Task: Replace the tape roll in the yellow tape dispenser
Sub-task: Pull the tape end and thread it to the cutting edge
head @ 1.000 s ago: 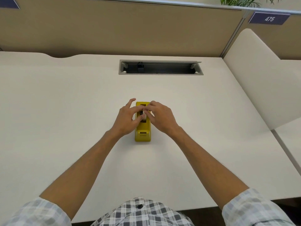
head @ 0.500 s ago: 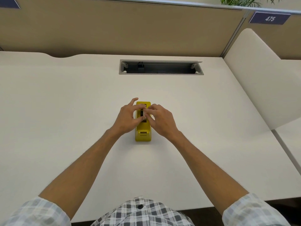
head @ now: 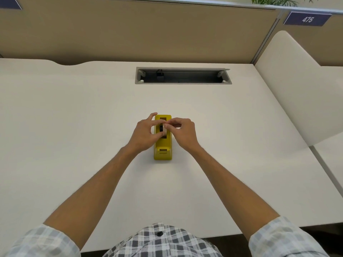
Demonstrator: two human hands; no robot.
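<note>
A yellow tape dispenser (head: 163,151) stands lengthwise in the middle of the white desk (head: 74,127), its cutter end towards me. In its open slot sits a small tape roll (head: 161,127) with a dark core, mostly covered by fingers. My left hand (head: 144,133) comes in from the left and pinches the roll between thumb and fingers. From the right, my right hand (head: 182,131) pinches the top of the same roll with curled fingers. Both hands are directly over the dispenser's slot.
A grey cable tray opening (head: 182,75) is set into the desk behind the dispenser. A tan partition wall (head: 148,30) closes the back. A white divider panel (head: 297,86) rises at the right, with a blue sign reading 475 (head: 307,19) above it.
Both hands' fingers have curled tighter around the roll in the slot; the right hand's fingers are more bent. The dispenser has stayed where it was.
</note>
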